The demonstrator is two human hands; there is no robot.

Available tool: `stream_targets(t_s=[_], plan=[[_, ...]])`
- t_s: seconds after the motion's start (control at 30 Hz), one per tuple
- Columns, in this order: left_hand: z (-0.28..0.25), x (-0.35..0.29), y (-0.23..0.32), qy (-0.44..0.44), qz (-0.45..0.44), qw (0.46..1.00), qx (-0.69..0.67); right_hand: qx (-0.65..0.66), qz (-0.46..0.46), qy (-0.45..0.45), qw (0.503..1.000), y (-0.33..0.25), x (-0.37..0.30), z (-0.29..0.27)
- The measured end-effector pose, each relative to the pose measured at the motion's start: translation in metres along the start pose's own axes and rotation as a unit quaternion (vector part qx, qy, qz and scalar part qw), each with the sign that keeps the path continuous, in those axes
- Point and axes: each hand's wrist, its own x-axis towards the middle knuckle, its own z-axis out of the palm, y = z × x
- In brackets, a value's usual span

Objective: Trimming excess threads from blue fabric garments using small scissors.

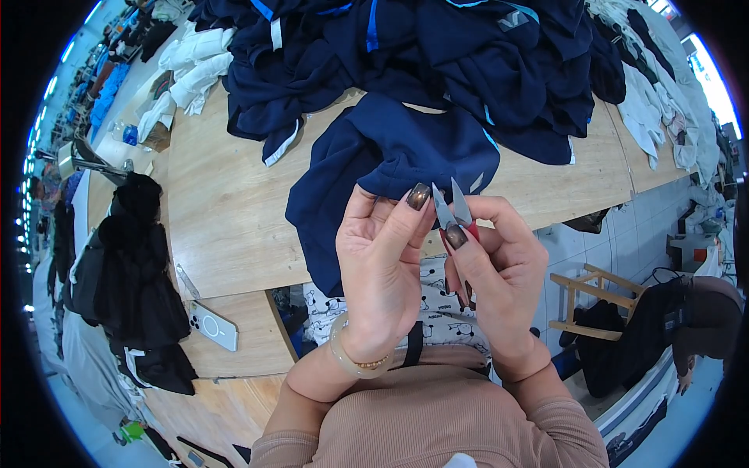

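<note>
A navy blue garment (406, 140) lies over the near edge of the wooden table and hangs toward my lap. My left hand (386, 249) is closed on its edge, pinching the cloth between thumb and fingers. In my right hand (499, 261) is a small pair of thread snips (460, 209) with red handles. Their two pointed blades stand a little apart, tips upward, right beside my left thumb and the pinched edge. Whether a thread lies between the blades is too small to tell.
A heap of navy garments (406, 54) covers the far side of the table (226, 226). Black garments (125, 265) hang at the left, near a phone (214, 326). White cloth (195, 70) lies far left. At right are a wooden stool (597, 300) and another person (702, 320).
</note>
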Motion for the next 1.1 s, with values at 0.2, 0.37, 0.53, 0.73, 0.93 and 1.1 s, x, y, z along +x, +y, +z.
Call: stream_targets(t_s=[0.2,0.37,0.53,0.73,0.93,1.1], plan=[[-0.0006,-0.0005,0.0005,-0.006,-0.002,1.000,-0.002,0.017,0.008,-0.003,1.000,-0.0009,0.0000,0.0008],[-0.0001,-0.0002,-0.0010,-0.005,-0.004,1.000,-0.007,-0.040,-0.058,0.014,0.997,0.0080,0.0001,0.0000],[-0.0006,-0.0009,0.0004,-0.004,0.002,1.000,-0.011,-0.016,-0.046,0.006,0.999,0.0062,-0.0009,0.0025],[-0.0012,-0.0010,-0.0001,-0.012,0.001,1.000,-0.011,0.006,-0.007,0.010,1.000,0.0014,-0.0004,0.0021],[-0.0002,-0.0015,-0.0002,-0.007,0.003,1.000,-0.011,0.014,-0.009,0.010,1.000,0.0016,-0.0003,0.0023],[-0.0006,-0.0013,-0.0003,-0.005,-0.002,1.000,-0.012,0.021,-0.003,0.008,1.000,0.0017,-0.0002,0.0020]])
